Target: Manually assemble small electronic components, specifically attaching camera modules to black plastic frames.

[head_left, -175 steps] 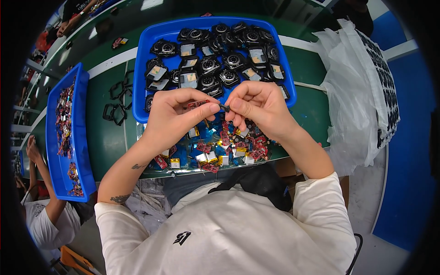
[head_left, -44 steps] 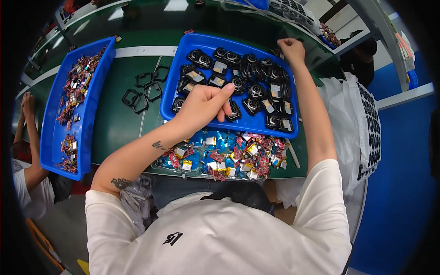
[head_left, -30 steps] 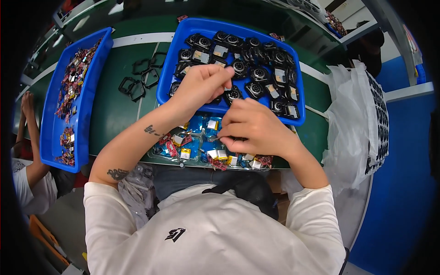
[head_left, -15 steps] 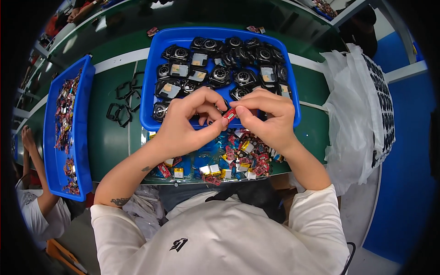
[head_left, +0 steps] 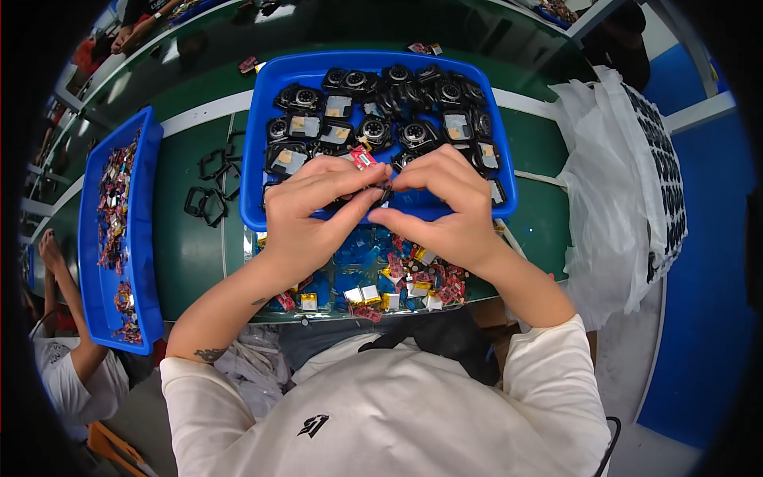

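Note:
Over the near edge of the blue tray (head_left: 513,175), my left hand (head_left: 306,211) is closed, and a small red circuit board (head_left: 362,157) sticks up past its index finger. A small dark piece (head_left: 384,191) shows at the tips of its thumb and index finger; its kind is hard to make out. Close on the right, my right hand (head_left: 449,207) has its thumb and index finger apart, with nothing visible between them. Black watch-like cases (head_left: 375,129) fill the tray, some with dial faces up, others showing pale backs.
Red circuit boards and silver-yellow battery cells (head_left: 363,295) lie heaped at the table's near edge. Black frames (head_left: 208,205) rest left of the tray. Farther left stands a blue bin (head_left: 149,230) of small parts. White plastic sheeting (head_left: 592,191) hangs at the right.
The red board has shifted up and left, above my left index finger. My right thumb and finger have come off it and spread. A small dark piece now shows at my left fingertips.

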`<action>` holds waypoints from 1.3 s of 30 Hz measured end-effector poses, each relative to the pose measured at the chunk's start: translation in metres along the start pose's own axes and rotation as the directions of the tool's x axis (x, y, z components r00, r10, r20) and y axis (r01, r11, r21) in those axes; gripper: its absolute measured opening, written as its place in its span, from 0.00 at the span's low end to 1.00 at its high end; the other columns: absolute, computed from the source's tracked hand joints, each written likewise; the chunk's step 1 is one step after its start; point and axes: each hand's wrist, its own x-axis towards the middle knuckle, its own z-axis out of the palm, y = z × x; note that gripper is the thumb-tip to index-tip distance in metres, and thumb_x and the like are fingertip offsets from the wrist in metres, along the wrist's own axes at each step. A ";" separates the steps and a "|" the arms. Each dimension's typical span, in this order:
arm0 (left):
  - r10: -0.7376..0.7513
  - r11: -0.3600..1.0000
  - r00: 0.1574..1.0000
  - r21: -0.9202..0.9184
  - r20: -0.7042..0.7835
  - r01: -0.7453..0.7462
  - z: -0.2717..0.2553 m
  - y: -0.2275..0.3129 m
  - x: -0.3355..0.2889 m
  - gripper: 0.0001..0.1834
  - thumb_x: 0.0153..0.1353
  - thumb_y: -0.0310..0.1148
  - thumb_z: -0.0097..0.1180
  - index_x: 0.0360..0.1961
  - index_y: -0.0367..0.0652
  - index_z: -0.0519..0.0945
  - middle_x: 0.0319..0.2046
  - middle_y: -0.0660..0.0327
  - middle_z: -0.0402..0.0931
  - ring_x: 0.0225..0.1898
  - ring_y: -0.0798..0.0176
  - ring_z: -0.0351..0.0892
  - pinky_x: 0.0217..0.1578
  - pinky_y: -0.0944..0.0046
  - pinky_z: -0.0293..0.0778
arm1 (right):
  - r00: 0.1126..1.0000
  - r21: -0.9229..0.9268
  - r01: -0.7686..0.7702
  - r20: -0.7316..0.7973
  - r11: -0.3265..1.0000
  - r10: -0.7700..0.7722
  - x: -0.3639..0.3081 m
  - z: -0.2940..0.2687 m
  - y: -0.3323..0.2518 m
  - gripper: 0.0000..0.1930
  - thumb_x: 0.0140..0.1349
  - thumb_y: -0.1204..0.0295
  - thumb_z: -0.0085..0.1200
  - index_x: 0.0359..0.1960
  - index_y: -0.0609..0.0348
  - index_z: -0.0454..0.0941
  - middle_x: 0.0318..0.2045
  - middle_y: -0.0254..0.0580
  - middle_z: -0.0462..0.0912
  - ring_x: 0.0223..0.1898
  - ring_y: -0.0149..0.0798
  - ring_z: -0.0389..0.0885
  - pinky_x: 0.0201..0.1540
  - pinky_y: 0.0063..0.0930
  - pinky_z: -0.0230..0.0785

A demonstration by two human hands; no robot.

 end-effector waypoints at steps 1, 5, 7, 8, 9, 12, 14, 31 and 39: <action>0.001 1.000 1.000 0.001 0.000 -0.001 0.000 0.001 0.000 0.17 0.46 0.18 0.61 0.40 0.39 0.82 0.34 0.59 0.82 0.33 0.66 0.78 0.34 0.70 0.73 | 1.000 -0.007 0.019 0.003 1.000 -0.019 -0.002 0.004 0.003 0.13 0.39 0.71 0.70 0.26 0.60 0.79 0.25 0.37 0.78 0.24 0.36 0.73 0.26 0.26 0.65; 0.120 0.971 0.992 0.212 -0.027 -0.112 -0.006 0.007 0.000 0.11 0.44 0.19 0.63 0.33 0.39 0.83 0.30 0.60 0.82 0.30 0.63 0.77 0.34 0.68 0.72 | 0.966 0.132 -0.255 0.073 0.958 0.248 -0.001 -0.003 -0.004 0.11 0.44 0.72 0.67 0.29 0.62 0.80 0.28 0.36 0.80 0.25 0.29 0.74 0.26 0.22 0.64; 0.147 0.950 0.989 0.282 -0.015 -0.137 -0.009 0.012 0.002 0.09 0.44 0.19 0.63 0.29 0.39 0.83 0.30 0.60 0.81 0.29 0.62 0.77 0.34 0.67 0.71 | 0.897 0.310 -0.441 0.146 0.842 0.416 -0.002 -0.006 0.000 0.09 0.51 0.75 0.63 0.33 0.64 0.80 0.30 0.34 0.80 0.29 0.23 0.75 0.29 0.16 0.67; 0.113 0.938 0.994 0.332 -0.005 -0.105 -0.010 0.017 0.005 0.08 0.44 0.20 0.64 0.28 0.39 0.82 0.30 0.59 0.80 0.28 0.61 0.76 0.34 0.66 0.71 | 0.898 0.311 -0.441 0.146 0.842 0.416 -0.003 -0.005 0.000 0.09 0.51 0.75 0.63 0.33 0.64 0.80 0.30 0.34 0.80 0.29 0.23 0.75 0.29 0.16 0.67; 0.078 0.922 0.997 0.380 0.002 -0.073 -0.010 0.019 0.006 0.07 0.44 0.20 0.64 0.27 0.40 0.81 0.31 0.59 0.80 0.27 0.60 0.76 0.34 0.65 0.71 | 0.886 0.484 -0.451 0.143 0.750 0.441 -0.002 -0.002 -0.001 0.08 0.53 0.76 0.61 0.33 0.66 0.79 0.30 0.35 0.80 0.29 0.24 0.76 0.31 0.17 0.69; 0.161 0.960 0.986 0.227 0.042 -0.166 -0.008 0.008 0.009 0.08 0.45 0.20 0.63 0.29 0.40 0.80 0.35 0.57 0.79 0.29 0.60 0.77 0.33 0.66 0.72 | 0.880 0.657 -0.440 0.180 0.612 0.439 0.000 -0.006 -0.001 0.06 0.57 0.80 0.55 0.36 0.70 0.78 0.31 0.40 0.80 0.32 0.29 0.79 0.37 0.20 0.73; -0.001 0.999 1.000 0.045 -0.005 0.001 0.001 0.008 0.000 0.10 0.45 0.21 0.63 0.31 0.39 0.80 0.34 0.57 0.80 0.30 0.61 0.77 0.33 0.66 0.73 | 0.821 0.675 -0.541 0.293 0.502 0.490 0.002 -0.011 -0.004 0.07 0.57 0.79 0.56 0.36 0.69 0.78 0.32 0.43 0.81 0.32 0.28 0.79 0.36 0.20 0.73; 0.218 0.951 0.971 0.204 0.096 -0.233 -0.005 0.009 0.004 0.14 0.41 0.25 0.68 0.33 0.38 0.82 0.23 0.61 0.77 0.28 0.62 0.74 0.28 0.65 0.71 | 0.860 0.608 -0.485 0.201 0.629 0.469 0.000 -0.008 0.001 0.05 0.56 0.77 0.58 0.33 0.67 0.80 0.31 0.41 0.81 0.33 0.26 0.78 0.36 0.18 0.70; -0.257 0.885 0.943 -0.340 0.213 0.318 -0.006 0.002 -0.001 0.04 0.53 0.22 0.61 0.31 0.33 0.81 0.30 0.59 0.77 0.31 0.71 0.73 0.32 0.73 0.69 | 0.919 0.652 -0.374 0.166 0.659 0.357 -0.001 -0.008 0.004 0.04 0.53 0.80 0.60 0.30 0.67 0.79 0.31 0.41 0.80 0.33 0.28 0.78 0.36 0.19 0.72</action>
